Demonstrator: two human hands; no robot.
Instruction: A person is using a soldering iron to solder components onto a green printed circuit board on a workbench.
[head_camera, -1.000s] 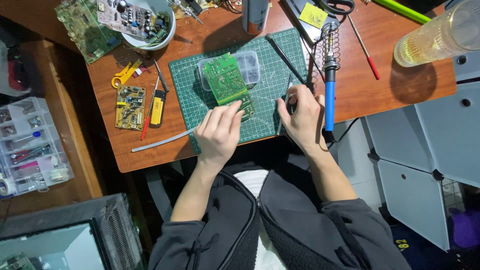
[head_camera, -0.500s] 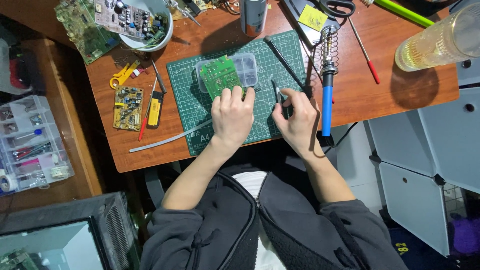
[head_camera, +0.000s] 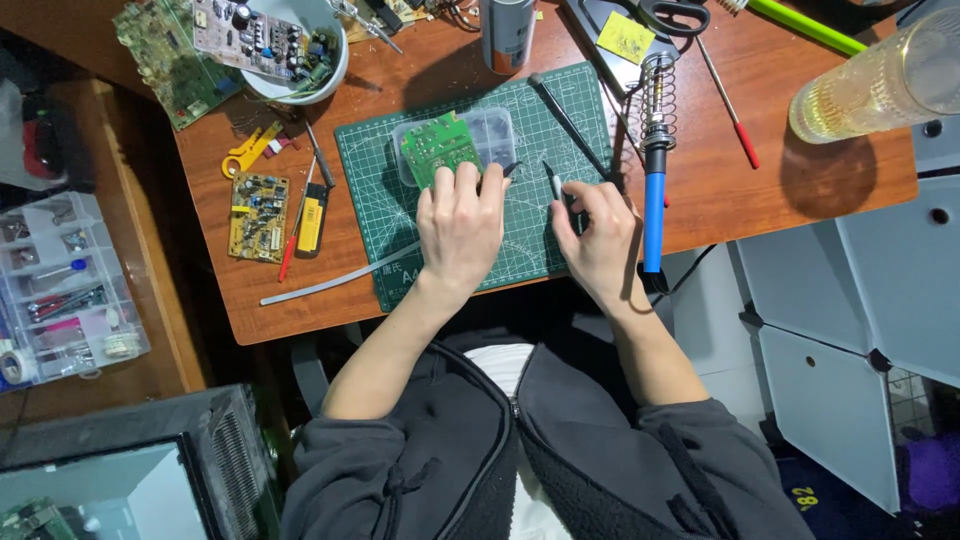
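Green mat (head_camera: 540, 250) | left hand (head_camera: 462, 225) grip clamped on green board (head_camera: 440, 150) — edge hidden | right hand (head_camera: 600, 235) pinches pen-like tool (head_camera: 553, 182)

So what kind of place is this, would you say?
Most likely a home electronics repair bench: a green cutting mat, a blue-handled soldering iron in its coil stand, and loose circuit boards on a wooden desk.

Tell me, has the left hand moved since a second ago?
Yes. The left hand has slid up the green mat, from its near edge to the green board.

A green circuit board (head_camera: 438, 150) lies tilted on a clear plastic box (head_camera: 490, 135); slim black tool (head_camera: 553, 181) upright.
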